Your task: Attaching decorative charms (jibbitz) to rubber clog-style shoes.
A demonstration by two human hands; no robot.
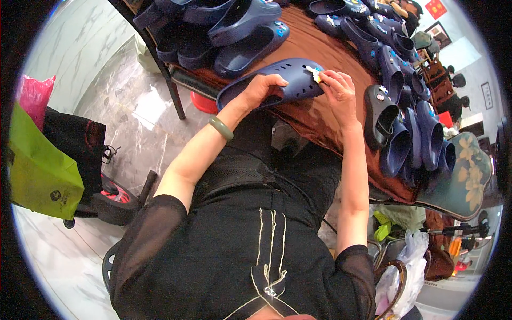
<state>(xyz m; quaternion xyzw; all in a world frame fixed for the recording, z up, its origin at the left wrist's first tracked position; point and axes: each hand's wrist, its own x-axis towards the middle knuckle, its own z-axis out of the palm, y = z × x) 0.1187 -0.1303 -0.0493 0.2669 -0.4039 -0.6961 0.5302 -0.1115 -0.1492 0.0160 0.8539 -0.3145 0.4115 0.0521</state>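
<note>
A navy blue clog with round holes (295, 80) lies across the near edge of the cloth-covered table, its toe toward the right. My left hand (261, 89) grips it at the opening, thumb on top and the other fingers hidden inside or behind. At the toe, my right hand (339, 92) pinches a small white shoe charm with a bit of yellow (314, 73) against the holes. Whether the charm's stem sits in a hole cannot be made out. A green bangle (221, 128) circles my left wrist.
More navy clogs (250, 50) are piled at the table's far left, and several with charms (392, 69) line the right side. Among these is a black clog (380, 114). Brown cloth (312, 40) covers the table. A red stool (203, 103) stands underneath; bags (42, 165) are at left.
</note>
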